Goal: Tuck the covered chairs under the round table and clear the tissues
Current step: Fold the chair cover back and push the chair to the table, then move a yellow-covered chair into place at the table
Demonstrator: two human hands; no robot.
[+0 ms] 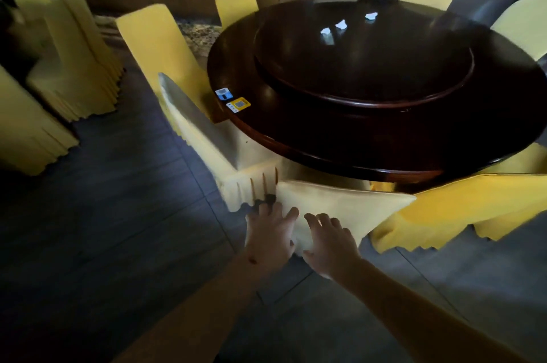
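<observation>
A dark round table (296, 137) with a raised turntable (364, 66) fills the upper right. Three white tissues (342, 25) lie on the turntable's far part. Yellow-covered chairs ring the table. The nearest chair (340, 199) has its back toward me at the table's front edge. My left hand (270, 233) and my right hand (330, 239) rest flat against that chair's back, fingers spread, holding nothing. Another covered chair (201, 131) stands to its left, its seat partly under the table.
A stack of yellow-covered chairs (77, 66) stands at the left, with another covered chair (26, 131) nearer the left edge. Two small stickers (233, 99) sit on the table's left rim. Dark tiled floor (118, 229) lies open at my lower left.
</observation>
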